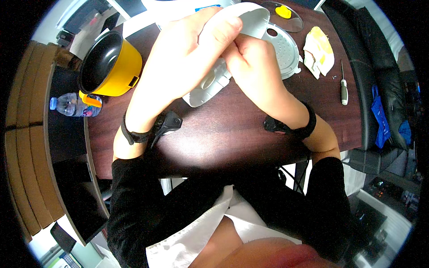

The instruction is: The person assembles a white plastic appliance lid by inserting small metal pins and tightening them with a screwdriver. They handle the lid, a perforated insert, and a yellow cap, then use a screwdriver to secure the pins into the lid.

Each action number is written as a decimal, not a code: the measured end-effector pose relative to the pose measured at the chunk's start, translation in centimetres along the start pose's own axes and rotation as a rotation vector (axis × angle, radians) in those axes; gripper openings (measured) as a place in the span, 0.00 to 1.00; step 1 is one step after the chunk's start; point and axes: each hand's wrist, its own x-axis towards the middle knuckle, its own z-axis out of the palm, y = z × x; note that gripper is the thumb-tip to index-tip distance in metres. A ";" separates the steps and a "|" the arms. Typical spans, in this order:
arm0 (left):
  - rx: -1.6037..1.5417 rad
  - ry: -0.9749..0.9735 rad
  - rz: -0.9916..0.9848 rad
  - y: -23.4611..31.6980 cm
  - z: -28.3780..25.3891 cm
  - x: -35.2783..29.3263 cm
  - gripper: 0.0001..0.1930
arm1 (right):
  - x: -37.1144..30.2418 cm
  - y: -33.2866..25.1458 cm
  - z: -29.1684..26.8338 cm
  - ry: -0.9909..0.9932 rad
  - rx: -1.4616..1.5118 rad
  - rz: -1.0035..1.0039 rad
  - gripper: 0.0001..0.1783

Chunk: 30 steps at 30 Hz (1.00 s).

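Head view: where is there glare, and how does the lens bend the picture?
Head view: a bright glare patch lies on the dark wooden table below the hands; the left hand and right hand, gripping the white plastic part, look sharp; the table edge curves and black corners ring the round fisheye image.

Two hands, the left (178,53) and the right (254,67), are showing over the counter (223,134), each wearing one black wrist strap (134,135), making two straps. One white plastic lid (210,80) is sitting between them. One yellow pot (109,64), one water bottle (73,105), one perforated white disc (286,51), one screwdriver (343,87), one crumpled yellow-and-white cloth (319,51) and one clear lid with a yellow knob (283,13) are lying around.
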 end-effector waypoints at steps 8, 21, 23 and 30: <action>0.000 0.069 0.012 -0.2 0.2 -0.2 0.21 | 0.0 -0.7 -0.9 -0.314 1.410 0.778 0.13; 0.041 0.000 0.028 -0.1 -1.0 -0.3 0.21 | -0.7 -0.5 -1.5 0.007 -0.490 -0.318 0.13; -0.002 -0.025 0.017 0.1 -1.0 -0.1 0.21 | -0.4 -0.6 -1.7 -0.004 -0.554 -0.361 0.12; -0.193 -0.127 0.174 -0.1 -1.6 0.9 0.17 | 0.4 -0.8 -1.4 -0.019 -0.639 -0.404 0.12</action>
